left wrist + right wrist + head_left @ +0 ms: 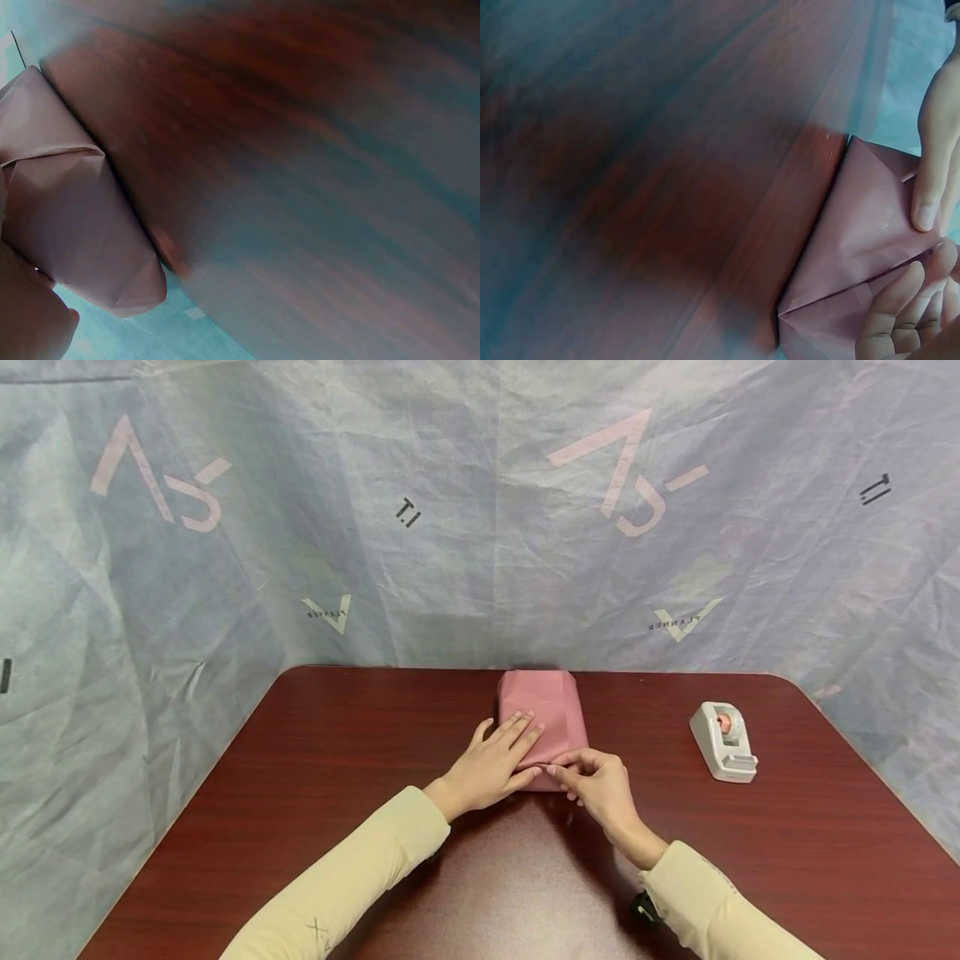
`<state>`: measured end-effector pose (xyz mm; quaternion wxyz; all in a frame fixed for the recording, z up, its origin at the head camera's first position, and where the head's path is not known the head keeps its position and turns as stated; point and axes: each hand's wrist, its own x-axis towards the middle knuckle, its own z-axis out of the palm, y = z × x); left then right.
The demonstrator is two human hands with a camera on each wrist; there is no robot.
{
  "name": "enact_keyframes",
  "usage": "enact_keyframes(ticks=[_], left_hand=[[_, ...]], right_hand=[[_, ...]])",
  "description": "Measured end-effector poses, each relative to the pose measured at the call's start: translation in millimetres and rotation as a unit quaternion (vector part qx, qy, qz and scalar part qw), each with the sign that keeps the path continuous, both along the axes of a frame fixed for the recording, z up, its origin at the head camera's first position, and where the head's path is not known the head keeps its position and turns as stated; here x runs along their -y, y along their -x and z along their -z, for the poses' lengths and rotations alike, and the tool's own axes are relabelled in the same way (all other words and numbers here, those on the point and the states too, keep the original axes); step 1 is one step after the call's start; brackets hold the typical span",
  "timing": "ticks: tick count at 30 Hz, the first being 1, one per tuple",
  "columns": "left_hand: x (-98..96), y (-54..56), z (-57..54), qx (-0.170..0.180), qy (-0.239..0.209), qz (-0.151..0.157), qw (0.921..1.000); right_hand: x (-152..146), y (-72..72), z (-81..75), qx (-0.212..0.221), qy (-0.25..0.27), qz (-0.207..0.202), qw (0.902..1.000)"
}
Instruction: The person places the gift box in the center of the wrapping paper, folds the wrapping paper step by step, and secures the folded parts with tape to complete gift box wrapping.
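A box-shaped package wrapped in pink paper (551, 710) lies toward the far edge of the table, its near end folded into flaps. My left hand (487, 768) rests on its top left side with fingers stretched out. The left thumb presses the near end, as the right wrist view shows beside a folded flap (870, 217). With thumb and index finger, my right hand (602, 785) pinches the paper edge at the near right, close to the left thumb. In the left wrist view, a creased flap (56, 195) shows beside part of a hand (30, 311).
A white tape dispenser (725, 742) holding a small roll stands at the right on the dark red wooden table (360, 727). Grey printed fabric (450, 527) hangs behind the table and along both sides.
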<state>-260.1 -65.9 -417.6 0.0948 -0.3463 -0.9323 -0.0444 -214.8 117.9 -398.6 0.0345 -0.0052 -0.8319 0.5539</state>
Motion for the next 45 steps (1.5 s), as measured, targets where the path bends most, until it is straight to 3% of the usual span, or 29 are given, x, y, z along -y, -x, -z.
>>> enact_keyframes(ticks=[13,19,29,45], left_hand=[[-0.7,-0.3,-0.4,0.003,0.0,-0.002,1.0],[0.1,-0.7,0.0,0.004,-0.006,0.001,1.0],[0.5,-0.5,-0.6,0.006,-0.005,0.005,1.0],[-3.1,-1.4,0.5,-0.041,0.013,-0.017,0.9989]], right_hand=[[0.0,1.3,4.3,-0.054,-0.011,-0.002,0.9985],[1.4,2.0,7.4,-0.095,-0.05,-0.004,0.9942],[0.5,3.0,4.8,-0.113,-0.092,-0.014,0.9892],[-4.5,5.8,2.7,-0.162,-0.093,-0.056,0.9809]])
